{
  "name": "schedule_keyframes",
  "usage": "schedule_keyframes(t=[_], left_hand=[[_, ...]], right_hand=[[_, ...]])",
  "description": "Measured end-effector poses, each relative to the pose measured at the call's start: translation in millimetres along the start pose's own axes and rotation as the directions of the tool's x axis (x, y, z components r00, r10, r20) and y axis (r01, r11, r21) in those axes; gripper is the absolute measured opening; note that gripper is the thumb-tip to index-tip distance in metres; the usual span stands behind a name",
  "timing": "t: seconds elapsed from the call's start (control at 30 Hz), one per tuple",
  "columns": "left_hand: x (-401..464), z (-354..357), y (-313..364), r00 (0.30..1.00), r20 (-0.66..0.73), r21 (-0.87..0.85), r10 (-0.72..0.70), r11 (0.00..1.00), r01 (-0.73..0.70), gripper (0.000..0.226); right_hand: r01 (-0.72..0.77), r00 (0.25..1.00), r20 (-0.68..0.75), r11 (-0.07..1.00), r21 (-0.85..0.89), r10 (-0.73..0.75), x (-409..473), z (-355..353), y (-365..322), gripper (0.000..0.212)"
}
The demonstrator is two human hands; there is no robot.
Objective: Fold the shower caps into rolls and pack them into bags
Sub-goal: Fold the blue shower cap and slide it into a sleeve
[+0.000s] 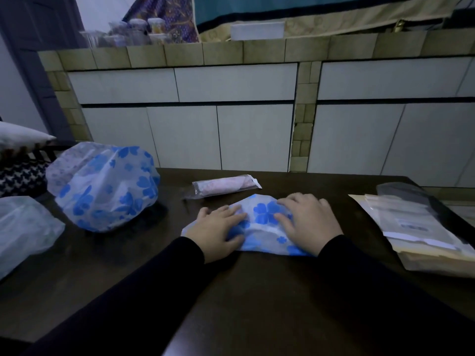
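While both forearms reach forward over the dark table (257,291), the left hand (218,231) and right hand (307,222) press flat, fingers relaxed, on one blue-flowered shower cap (264,224) at mid-table. One bagged roll (223,186) lies just beyond; one heap of caps (102,191) sits left, one stack of bags (421,227) right.

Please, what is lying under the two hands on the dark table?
Under the left hand and right hand lies a flattened white plastic shower cap with blue flowers. The parts beneath the palms are hidden.

Dim room. Ahead of you: dark wooden table (257,291); behind it a tiled counter (231,51) fronted with white cabinet panels (185,134); jars (133,32) on top.
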State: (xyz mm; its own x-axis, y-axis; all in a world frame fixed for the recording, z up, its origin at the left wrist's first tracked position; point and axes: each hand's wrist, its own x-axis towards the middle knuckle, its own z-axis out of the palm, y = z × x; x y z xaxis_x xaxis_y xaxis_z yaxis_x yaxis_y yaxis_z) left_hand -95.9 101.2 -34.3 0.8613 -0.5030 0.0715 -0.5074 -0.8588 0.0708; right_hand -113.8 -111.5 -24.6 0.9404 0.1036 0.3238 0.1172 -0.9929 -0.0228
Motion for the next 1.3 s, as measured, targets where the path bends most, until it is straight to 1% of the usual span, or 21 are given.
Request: schedule_keyframes(t=[0.07, 0.1, 0.17, 0.27, 0.37, 0.5, 0.6, 0.67, 0.7, 0.77, 0.8, 0.83, 0.87, 0.93, 0.97, 1.0, 1.07, 1.13, 1.17, 1.23, 1.3], left_hand=[[1.0, 1.0, 5.6, 0.996, -0.070, -0.047, 0.055, 0.997, -0.058, 0.058], [1.9, 2.5, 7.0, 0.997, -0.055, -0.066, 0.056, 0.996, -0.060, 0.059], [3.4, 6.9, 7.7, 0.999, 0.045, -0.084, 0.022, 0.996, -0.019, 0.054], [4.3, 9.1, 0.3, 0.983, 0.172, -0.062, -0.061, 0.995, 0.073, 0.053], [4.0, 5.0, -15.6, 0.960, 0.230, -0.007, -0.160, 0.986, 0.166, 0.053], [0.5, 1.8, -28.2, 0.946, 0.259, 0.005, -0.194, 0.980, 0.199, 0.050], [-1.8, -0.6, -27.0, 0.949, 0.253, -0.003, -0.187, 0.981, 0.194, 0.051], [-2.1, -4.5, -22.8, 0.976, 0.164, 0.052, -0.141, 0.990, 0.134, 0.049], [-2.0, -6.4, -19.0, 0.995, 0.063, 0.080, -0.080, 0.994, 0.075, 0.047], [-1.1, -8.7, -6.1, 0.985, -0.155, 0.072, 0.075, 0.995, -0.064, 0.044], [-0.5, -9.1, 3.5, 0.972, -0.205, 0.042, 0.117, 0.993, -0.111, 0.044], [0.4, -7.9, 13.5, 0.972, -0.198, 0.008, 0.130, 0.991, -0.131, 0.044], [1.6, -4.0, 22.7, 0.983, -0.141, -0.016, 0.117, 0.993, -0.121, 0.045], [4.9, 6.3, 34.6, 0.997, 0.062, -0.023, 0.046, 0.999, -0.045, 0.054], [7.1, 9.2, 35.7, 0.990, 0.137, -0.030, 0.023, 0.999, -0.019, 0.056], [9.3, 10.2, 33.8, 0.985, 0.173, -0.051, 0.016, 0.999, -0.007, 0.056], [13.4, 8.7, 26.3, 0.983, 0.185, -0.078, 0.007, 0.997, 0.007, 0.054], [14.6, 5.6, 21.1, 0.986, 0.168, -0.032, -0.015, 0.999, 0.021, 0.053], [14.4, 5.0, 20.4, 0.991, 0.133, -0.003, -0.019, 1.000, 0.020, 0.052], [12.5, 4.5, 24.3, 1.000, 0.015, -0.004, -0.004, 1.000, 0.004, 0.049], [11.1, 4.9, 29.8, 0.998, -0.058, -0.055, -0.027, 0.998, 0.024, 0.049]], right_hand=[[0.131, 0.978, 0.156, 0.990, 0.050, -0.137, -3.7, -1.0, -8.0, 0.050], [0.156, 0.948, 0.271, 0.986, 0.050, -0.164, -5.0, 0.8, -11.2, 0.053], [0.154, 0.887, 0.436, 0.987, 0.035, -0.154, -5.3, 7.3, -10.8, 0.056], [0.127, 0.848, 0.509, 0.989, 0.074, -0.147, -2.9, 12.5, -0.7, 0.057], [0.124, 0.852, 0.500, 0.988, 0.094, -0.155, -2.3, 13.2, 7.9, 0.056], [0.174, 0.830, 0.523, 0.981, 0.089, -0.195, -1.5, 14.5, 12.6, 0.050], [0.084, 0.842, 0.502, 0.967, 0.242, -0.198, -5.3, 6.2, 18.3, 0.046], [0.099, 0.871, 0.443, 0.959, 0.266, -0.213, -11.5, 0.3, 24.2, 0.044], [0.139, 0.886, 0.400, 0.958, 0.251, -0.234, -14.5, -2.4, 27.1, 0.043], [0.211, 0.894, 0.343, 0.947, 0.243, -0.287, -20.8, -6.9, 31.9, 0.041], [0.221, 0.890, 0.342, 0.942, 0.254, -0.301, -24.4, -9.3, 33.7, 0.040], [0.215, 0.885, 0.353, 0.940, 0.266, -0.303, -27.8, -10.9, 34.9, 0.040], [0.200, 0.882, 0.368, 0.942, 0.271, -0.293, -31.4, -12.1, 36.1, 0.040], [0.146, 0.885, 0.397, 0.955, 0.259, -0.243, -37.7, -14.9, 38.5, 0.041], [0.119, 0.891, 0.402, 0.962, 0.245, -0.212, -39.8, -17.3, 38.7, 0.042], [0.100, 0.897, 0.402, 0.969, 0.225, -0.186, -41.0, -20.5, 38.4, 0.042], [0.086, 0.913, 0.379, 0.981, 0.176, -0.148, -42.3, -28.9, 36.2, 0.039], [0.120, 0.936, 0.315, 0.985, 0.127, -0.155, -44.1, -36.1, 32.2, 0.035], [0.157, 0.947, 0.266, 0.982, 0.109, -0.181, -45.2, -37.1, 29.6, 0.034], [0.245, 0.948, 0.172, 0.958, 0.146, -0.269, -46.3, -33.5, 23.8, 0.038], [0.325, 0.914, 0.179, 0.922, 0.210, -0.363, -45.0, -26.3, 16.1, 0.044]])
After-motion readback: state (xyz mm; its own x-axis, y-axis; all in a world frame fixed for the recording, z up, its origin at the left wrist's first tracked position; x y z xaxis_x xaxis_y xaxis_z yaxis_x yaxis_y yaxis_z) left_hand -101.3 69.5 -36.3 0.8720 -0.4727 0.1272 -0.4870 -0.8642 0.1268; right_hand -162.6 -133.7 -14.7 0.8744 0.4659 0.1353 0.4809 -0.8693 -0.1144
